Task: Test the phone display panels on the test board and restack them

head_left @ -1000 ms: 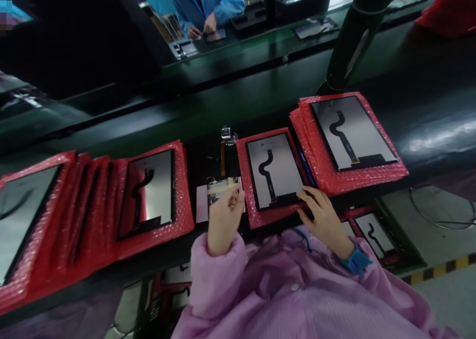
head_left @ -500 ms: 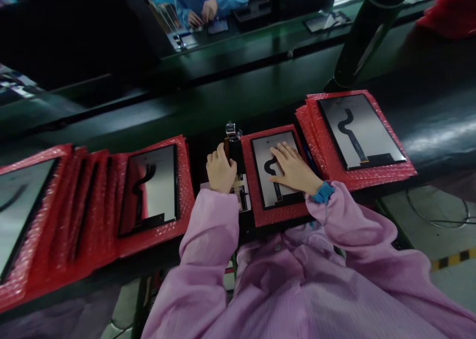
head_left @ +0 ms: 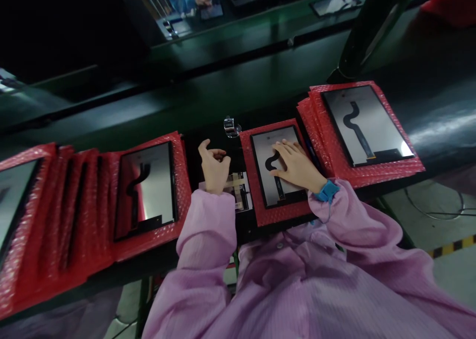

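Note:
My right hand [head_left: 295, 166] lies spread over the upper right part of a display panel [head_left: 266, 153], which shows its silvery back, a black wavy ribbon cable and a black lower edge. Under that panel is a red bubble-wrap pouch [head_left: 267, 216]. My left hand [head_left: 214, 169] hovers to the left with the index finger raised and the other fingers loosely curled; nothing visible is in it. Beside its wrist lies a small flat part with tan tape and black-and-white sections [head_left: 241, 193]. A shiny silver roll-like piece [head_left: 231, 128] sits just beyond the left fingers.
On the right is a stack of red pouches [head_left: 323, 141] topped by another panel [head_left: 366, 126]. More red pouches [head_left: 84, 205] overlap on the left, with a panel [head_left: 147, 190] on them. A dark post [head_left: 362, 41] rises behind. Across the bench, a co-worker's hand [head_left: 203, 0] is at work.
My left hand has drawn back slightly left, its index finger lifting away from the spot below the silver piece. My right hand stays on the panel. The camera view has shifted a little.

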`<action>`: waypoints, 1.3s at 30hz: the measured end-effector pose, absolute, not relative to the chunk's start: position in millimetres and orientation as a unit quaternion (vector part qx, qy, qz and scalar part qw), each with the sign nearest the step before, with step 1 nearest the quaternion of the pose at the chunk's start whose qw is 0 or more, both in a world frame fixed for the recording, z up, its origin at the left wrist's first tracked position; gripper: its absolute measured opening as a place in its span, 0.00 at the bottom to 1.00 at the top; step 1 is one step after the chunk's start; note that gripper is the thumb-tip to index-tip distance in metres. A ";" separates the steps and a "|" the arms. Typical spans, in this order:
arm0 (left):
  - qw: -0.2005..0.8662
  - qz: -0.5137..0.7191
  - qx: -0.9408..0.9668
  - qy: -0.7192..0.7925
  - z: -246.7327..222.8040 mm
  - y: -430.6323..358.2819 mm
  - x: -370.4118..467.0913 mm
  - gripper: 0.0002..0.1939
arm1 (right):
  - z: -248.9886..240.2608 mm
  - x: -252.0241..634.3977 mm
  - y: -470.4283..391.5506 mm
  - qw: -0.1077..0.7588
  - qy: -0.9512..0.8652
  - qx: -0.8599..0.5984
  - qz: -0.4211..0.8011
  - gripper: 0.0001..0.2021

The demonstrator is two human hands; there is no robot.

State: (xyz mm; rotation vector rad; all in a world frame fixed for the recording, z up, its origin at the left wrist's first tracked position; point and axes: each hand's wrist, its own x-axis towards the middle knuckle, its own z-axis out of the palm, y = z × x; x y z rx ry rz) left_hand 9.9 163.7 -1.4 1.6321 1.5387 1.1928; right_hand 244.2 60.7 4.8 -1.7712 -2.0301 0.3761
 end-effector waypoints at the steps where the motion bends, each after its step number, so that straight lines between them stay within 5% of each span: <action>1: 0.330 0.470 0.580 0.577 -1.1 164.6 9.6 0.35 | 5.1 243.9 60.6 0.211 -0.730 -0.635 0.137 0.37; 6: 0.438 0.552 0.476 0.527 -2.3 168.9 7.4 0.31 | 1.6 244.2 62.6 0.255 -0.730 -0.615 0.152 0.34; 12: 0.477 0.590 0.484 0.435 -0.3 163.9 9.1 0.25 | -8.2 244.3 63.0 0.405 -0.698 -0.512 0.295 0.35; 17: 0.458 0.582 0.517 0.429 2.6 161.6 10.5 0.21 | 4.7 239.7 66.3 0.476 -0.593 -0.459 0.459 0.50; 22: 0.503 0.559 0.528 0.394 5.4 161.5 10.4 0.19 | 22.9 227.5 82.3 0.440 -0.548 -0.460 0.542 0.31; 33: 0.474 0.432 0.655 0.399 27.6 144.6 8.8 0.16 | 13.0 228.0 90.6 0.350 -0.743 -0.404 0.404 0.25; 39: 0.313 0.322 0.826 0.340 25.8 139.7 11.2 0.10 | 13.8 230.5 92.4 0.329 -0.812 -0.367 0.312 0.19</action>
